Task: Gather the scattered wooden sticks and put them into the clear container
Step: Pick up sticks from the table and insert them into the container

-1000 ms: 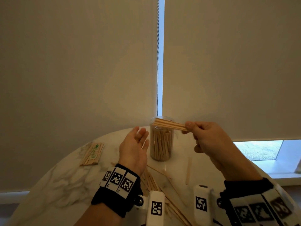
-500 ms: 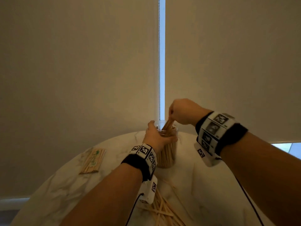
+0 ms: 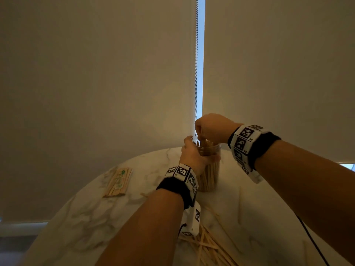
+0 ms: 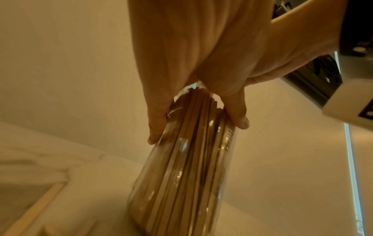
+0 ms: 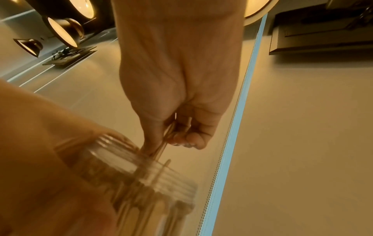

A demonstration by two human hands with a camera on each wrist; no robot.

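A clear container [image 3: 208, 175], packed with upright sticks, is gripped near its rim by the left hand [image 3: 194, 154] on a marble table [image 3: 80, 217]. A few sticks [image 5: 167, 135] are pinched by the right hand [image 3: 211, 127] over its mouth. Loose sticks [image 3: 209, 244] lie scattered nearer the person; a wrapped bundle [image 3: 118, 182] is at left.
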